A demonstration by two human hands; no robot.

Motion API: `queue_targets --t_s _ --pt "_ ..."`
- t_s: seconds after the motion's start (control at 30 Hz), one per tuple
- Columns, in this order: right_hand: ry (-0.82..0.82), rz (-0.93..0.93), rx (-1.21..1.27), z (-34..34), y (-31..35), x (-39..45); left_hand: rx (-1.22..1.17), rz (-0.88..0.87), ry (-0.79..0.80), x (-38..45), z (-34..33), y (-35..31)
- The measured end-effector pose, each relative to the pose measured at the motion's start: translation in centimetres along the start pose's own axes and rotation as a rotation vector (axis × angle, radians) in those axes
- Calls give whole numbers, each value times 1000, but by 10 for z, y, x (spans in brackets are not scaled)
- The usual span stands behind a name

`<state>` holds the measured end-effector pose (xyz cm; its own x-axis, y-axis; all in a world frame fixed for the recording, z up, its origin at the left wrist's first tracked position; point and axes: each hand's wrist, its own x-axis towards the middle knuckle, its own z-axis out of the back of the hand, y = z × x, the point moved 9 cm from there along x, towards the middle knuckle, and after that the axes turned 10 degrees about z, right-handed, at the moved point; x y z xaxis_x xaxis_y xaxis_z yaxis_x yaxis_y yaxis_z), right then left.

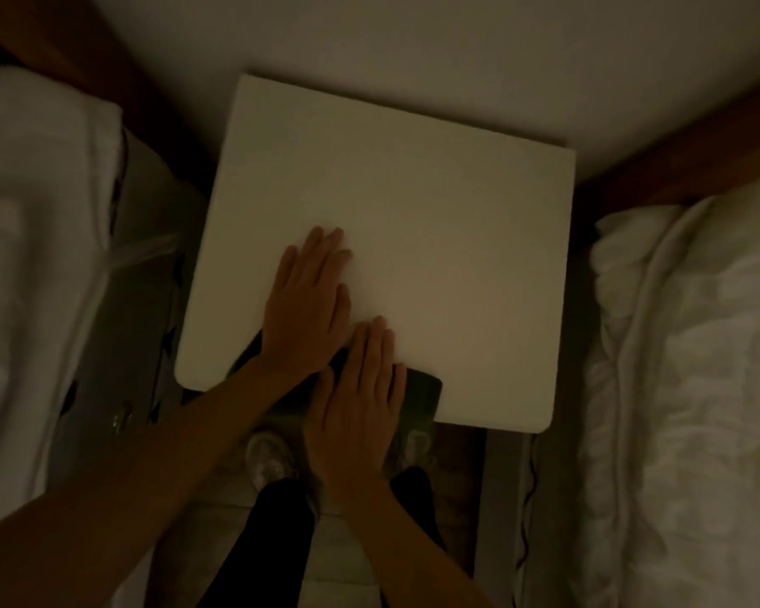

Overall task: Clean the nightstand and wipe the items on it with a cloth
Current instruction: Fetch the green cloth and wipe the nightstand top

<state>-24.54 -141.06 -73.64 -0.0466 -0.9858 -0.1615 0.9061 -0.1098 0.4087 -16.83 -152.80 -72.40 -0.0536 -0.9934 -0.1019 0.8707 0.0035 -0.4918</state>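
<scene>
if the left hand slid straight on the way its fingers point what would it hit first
Nothing visible: the left hand points over the bare nightstand top toward its far edge, and the wall seems to be next past that, though depth is unclear.

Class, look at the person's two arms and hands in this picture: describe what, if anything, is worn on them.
Both forearms are bare, with no sleeves in view. The left hand and the right hand wear no gloves, and no watch, bracelet or ring can be made out in the dim light.
</scene>
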Motion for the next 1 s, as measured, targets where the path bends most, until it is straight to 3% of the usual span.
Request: queue_targets --t_s 0.23,0.4,0.67,0.77,0.9,1.0 --pt "-76 -160 -151 48 -93 49 -28 -25 32 7 -4 -21" --pt "-94 -105 -221 78 -143 98 60 -58 36 15 -16 -30" --pt "0 70 -282 106 -150 172 109 -78 -1 16 -16 -29" --pt "-131 -182 -218 109 -149 140 116 -72 0 17 -19 -28" --pt "-143 -603 49 75 -152 106 118 -73 11 18 -17 -27" --pt "-221 -642 -58 77 -140 131 13 -77 34 17 -14 -26"
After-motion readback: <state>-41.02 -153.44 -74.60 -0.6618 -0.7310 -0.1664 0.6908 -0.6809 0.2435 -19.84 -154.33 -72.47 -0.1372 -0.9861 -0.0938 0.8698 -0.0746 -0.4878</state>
